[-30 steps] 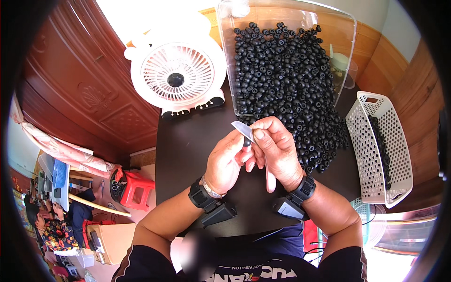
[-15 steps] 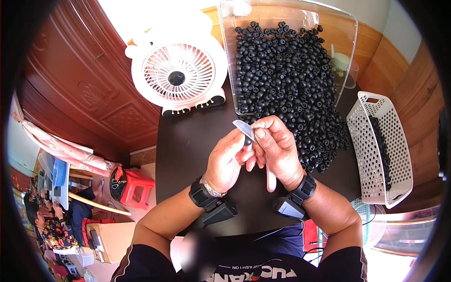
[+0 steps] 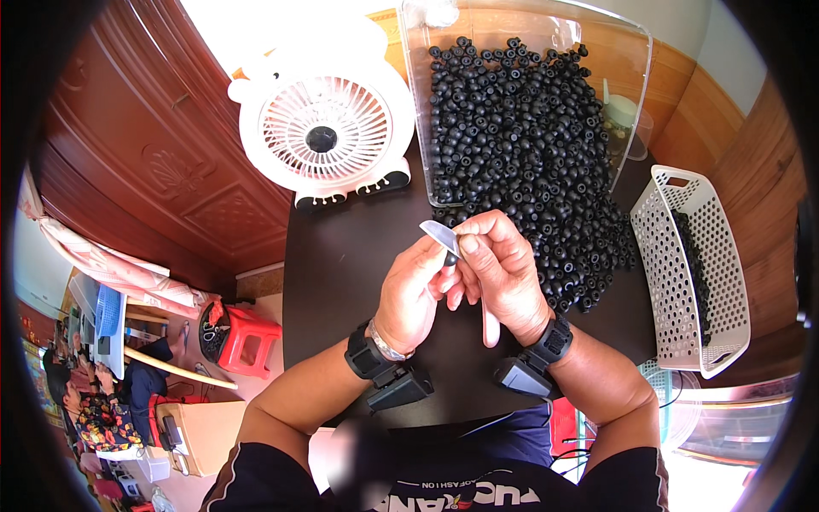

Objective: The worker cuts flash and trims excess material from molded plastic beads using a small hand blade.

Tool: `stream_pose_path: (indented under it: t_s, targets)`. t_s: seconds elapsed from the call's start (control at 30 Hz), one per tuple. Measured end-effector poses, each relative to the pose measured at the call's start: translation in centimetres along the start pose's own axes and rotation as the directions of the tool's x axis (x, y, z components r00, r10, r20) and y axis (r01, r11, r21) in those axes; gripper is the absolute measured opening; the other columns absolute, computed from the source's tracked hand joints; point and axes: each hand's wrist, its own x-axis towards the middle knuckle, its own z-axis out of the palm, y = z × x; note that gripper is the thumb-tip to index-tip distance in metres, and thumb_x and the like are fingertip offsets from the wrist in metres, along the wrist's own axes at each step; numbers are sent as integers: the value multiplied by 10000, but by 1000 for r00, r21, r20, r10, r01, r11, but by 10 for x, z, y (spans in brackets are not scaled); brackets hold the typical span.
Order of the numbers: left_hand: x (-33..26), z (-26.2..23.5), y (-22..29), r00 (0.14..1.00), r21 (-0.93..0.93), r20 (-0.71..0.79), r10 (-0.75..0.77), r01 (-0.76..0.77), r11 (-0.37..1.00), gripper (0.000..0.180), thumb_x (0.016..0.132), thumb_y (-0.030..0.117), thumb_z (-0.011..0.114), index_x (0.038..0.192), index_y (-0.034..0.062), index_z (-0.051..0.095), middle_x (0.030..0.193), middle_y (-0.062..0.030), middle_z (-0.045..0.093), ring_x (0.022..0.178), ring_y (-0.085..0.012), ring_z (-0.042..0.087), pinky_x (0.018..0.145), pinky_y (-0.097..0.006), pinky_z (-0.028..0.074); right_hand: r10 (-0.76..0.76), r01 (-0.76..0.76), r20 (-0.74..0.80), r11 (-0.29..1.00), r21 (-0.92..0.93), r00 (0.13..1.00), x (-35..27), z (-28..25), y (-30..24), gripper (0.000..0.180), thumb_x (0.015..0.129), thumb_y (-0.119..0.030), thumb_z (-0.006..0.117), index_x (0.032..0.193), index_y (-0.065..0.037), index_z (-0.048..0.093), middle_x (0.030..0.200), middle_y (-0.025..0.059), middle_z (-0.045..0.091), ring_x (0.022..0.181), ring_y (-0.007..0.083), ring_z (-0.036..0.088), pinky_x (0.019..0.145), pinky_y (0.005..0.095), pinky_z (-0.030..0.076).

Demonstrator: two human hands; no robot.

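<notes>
A small knife (image 3: 438, 234) with a short pale blade and a pinkish handle is in my right hand (image 3: 505, 269), which is closed around it with the handle end showing below the palm. My left hand (image 3: 413, 288) pinches a small round black piece (image 3: 450, 259) just under the blade. The blade lies against or very near this piece; I cannot tell whether it cuts in. Just beyond my hands, a heap of small black hollow round pieces (image 3: 520, 136) spills from a clear plastic bin (image 3: 412, 128) onto the dark table (image 3: 333, 273).
A white animal-shaped fan (image 3: 286, 175) stands left of the bin. At the right is a pale perforated basket (image 3: 655, 256) with black pieces inside. A red stool (image 3: 254, 343) stands on the floor at left. Farther left, a person in a flowered top (image 3: 107, 422) sits by another table.
My hands and the knife have barely moved; the blade has shifted very slightly to the left. Nothing has been let go.
</notes>
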Motion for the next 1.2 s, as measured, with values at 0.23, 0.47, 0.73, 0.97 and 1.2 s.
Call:
stream_pose_path:
  t_s: [0.23, 0.47, 0.73, 0.97, 1.2]
  targets:
    - [3, -6, -2, 1000, -4, -7, -18, 18, 1000, 305, 948, 311, 398, 863, 41, 511, 723, -43, 495, 595, -159, 507, 533, -255, 409, -20, 20, 16, 1000, 15, 1000, 0, 0, 4, 103, 980, -128, 447, 1013, -43, 495, 721, 42, 586, 519, 78, 532, 466, 203, 452]
    - [9, -12, -8, 993, -168, 99, -62, 78, 983, 298, 943, 325, 414, 856, 47, 479, 696, -19, 441, 623, -178, 489, 554, -266, 427, -9, 16, -51, 989, 148, 999, 6, -9, -5, 151, 958, -131, 492, 1054, -18, 467, 750, 65, 607, 522, 111, 574, 448, 207, 465]
    - [11, -10, -4, 996, -78, 72, -46, 51, 996, 311, 935, 305, 421, 907, 12, 522, 695, -10, 465, 617, -172, 531, 533, -262, 434, 157, -155, -9, 982, 106, 988, 7, -6, -2, 180, 903, -85, 583, 1029, -25, 469, 774, 65, 619, 561, 121, 604, 440, 190, 447]
    - [9, -6, -3, 997, -47, 65, -37, 40, 998, 287, 929, 313, 427, 814, 56, 483, 677, 2, 445, 588, -149, 496, 530, -259, 412, 153, -152, -12, 986, 65, 988, 7, -6, -5, 143, 923, -100, 550, 1011, -13, 477, 737, 50, 612, 532, 99, 582, 425, 182, 428]
    - [10, -7, 0, 996, -39, 61, -62, 64, 997, 301, 927, 323, 429, 827, 46, 492, 679, 5, 443, 596, -156, 506, 533, -258, 411, 150, -150, -2, 987, 55, 989, 7, -4, -7, 170, 915, -116, 572, 1008, -7, 479, 753, 53, 616, 538, 97, 584, 440, 183, 436]
